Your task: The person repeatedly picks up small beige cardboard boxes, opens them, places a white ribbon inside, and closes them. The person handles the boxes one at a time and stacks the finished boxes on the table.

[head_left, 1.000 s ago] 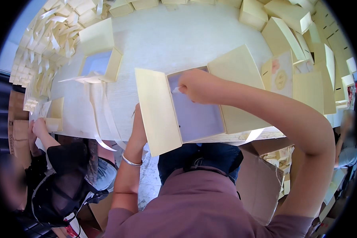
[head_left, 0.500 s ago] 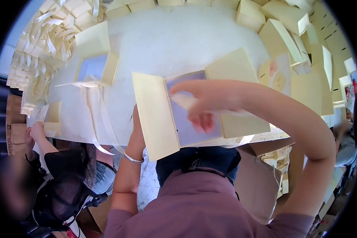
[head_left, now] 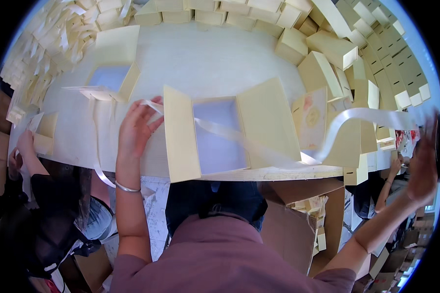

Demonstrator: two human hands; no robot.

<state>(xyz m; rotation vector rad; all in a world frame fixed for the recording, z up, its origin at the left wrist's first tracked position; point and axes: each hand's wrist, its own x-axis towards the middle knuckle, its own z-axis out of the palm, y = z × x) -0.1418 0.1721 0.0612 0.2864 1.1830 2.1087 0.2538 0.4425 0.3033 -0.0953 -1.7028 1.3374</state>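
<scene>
An open cream cardboard box (head_left: 220, 136) with a pale lilac inside stands at the table's front edge, its two flaps spread left and right. A white satin ribbon (head_left: 362, 113) runs from behind the left flap, across the inside and over the right flap, then curves up to the far right. My left hand (head_left: 138, 129) is beside the left flap's outer face, fingers bent round the ribbon's left end. Stretched out at the right rim, my right hand (head_left: 423, 168) holds the other end; its fingers are partly smeared by motion.
Another open box (head_left: 115, 73) with hanging ribbons stands at the left on the white table (head_left: 205, 53). Stacked cream boxes (head_left: 322, 63) line the back and right. A co-worker's hands (head_left: 24, 146) are at the left edge. A large brown carton (head_left: 291, 234) stands below the table.
My right hand has swung from over the box to the far right, drawing the ribbon out across it. My left hand has come into sight beside the left flap.
</scene>
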